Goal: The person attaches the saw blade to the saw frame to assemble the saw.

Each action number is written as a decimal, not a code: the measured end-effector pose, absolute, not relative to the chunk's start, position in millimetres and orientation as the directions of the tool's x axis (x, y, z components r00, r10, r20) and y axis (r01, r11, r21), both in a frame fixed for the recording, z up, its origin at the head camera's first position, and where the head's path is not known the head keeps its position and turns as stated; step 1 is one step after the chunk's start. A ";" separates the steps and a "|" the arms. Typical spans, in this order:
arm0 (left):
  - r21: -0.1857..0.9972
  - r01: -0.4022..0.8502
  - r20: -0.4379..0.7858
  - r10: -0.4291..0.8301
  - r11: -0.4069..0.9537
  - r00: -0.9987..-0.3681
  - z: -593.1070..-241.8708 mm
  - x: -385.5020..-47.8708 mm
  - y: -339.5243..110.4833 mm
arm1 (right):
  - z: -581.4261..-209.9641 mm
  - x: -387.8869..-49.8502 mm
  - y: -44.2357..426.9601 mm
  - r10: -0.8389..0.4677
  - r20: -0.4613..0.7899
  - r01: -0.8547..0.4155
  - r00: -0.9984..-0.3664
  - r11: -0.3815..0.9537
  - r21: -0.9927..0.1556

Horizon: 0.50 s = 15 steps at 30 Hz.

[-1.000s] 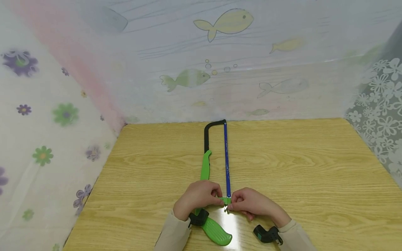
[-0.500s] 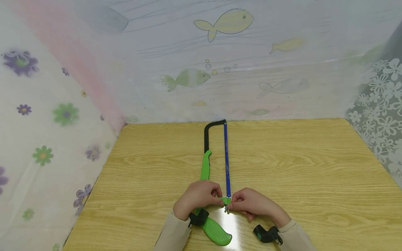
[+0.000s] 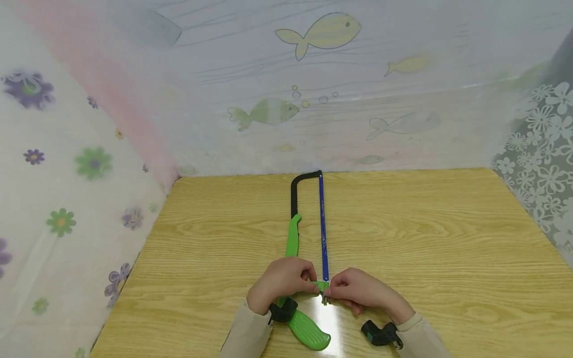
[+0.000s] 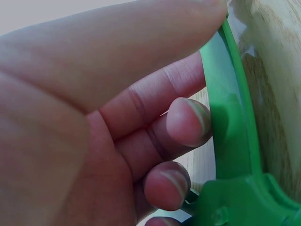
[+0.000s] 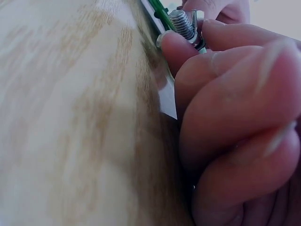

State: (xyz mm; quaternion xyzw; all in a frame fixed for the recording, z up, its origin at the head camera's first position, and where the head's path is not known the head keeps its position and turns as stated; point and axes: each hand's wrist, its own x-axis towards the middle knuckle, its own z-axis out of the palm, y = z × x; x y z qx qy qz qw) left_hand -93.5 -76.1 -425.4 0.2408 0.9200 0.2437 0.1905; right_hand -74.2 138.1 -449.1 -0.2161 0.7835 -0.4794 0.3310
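Note:
A hacksaw lies flat on the table, with a green body (image 3: pixel 292 241), a black front bow (image 3: pixel 294 196) and a blue blade (image 3: pixel 323 228). Its green handle (image 3: pixel 310 331) points toward the person. My left hand (image 3: pixel 284 278) pinches the green arm (image 4: pixel 230 117) of the frame close to the blade's near end. Between thumb and forefinger, my right hand (image 3: pixel 360 288) pinches the small metal wing nut (image 3: pixel 325 300) there. In the right wrist view a threaded bolt (image 5: pixel 182 23) shows beside the fingertips, which partly cover the nut.
The wood-grain table (image 3: pixel 425 223) meets a fish-print sheet (image 3: pixel 340 129) at its far edge. Flower-print sheeting (image 3: pixel 67 189) hangs at left, more at right. A black wrist device (image 3: pixel 379 333) sits by the right sleeve, another (image 3: pixel 284 311) over the saw's handle.
The wing nut has turned between my right fingertips, so its wings stand at a different angle. Both hands and the hacksaw keep their places.

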 end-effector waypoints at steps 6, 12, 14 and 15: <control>0.546 0.347 -0.243 0.540 0.763 -0.806 -423.8 -93.4 -76.3 | -449.6 -74.4 138.0 -0.658 -0.315 -0.015 -0.683 0.445 -0.895; 0.545 0.345 -0.245 0.538 0.765 -0.807 -423.3 -93.7 -76.4 | -450.7 -74.9 138.0 -0.666 -0.311 -0.013 -0.678 0.434 -0.901; 0.543 0.347 -0.243 0.539 0.765 -0.807 -423.4 -93.7 -76.4 | -450.8 -74.9 137.9 -0.668 -0.309 -0.013 -0.678 0.431 -0.902; 0.542 0.348 -0.242 0.539 0.765 -0.807 -423.5 -93.7 -76.4 | -451.0 -74.9 137.8 -0.669 -0.308 -0.014 -0.677 0.430 -0.903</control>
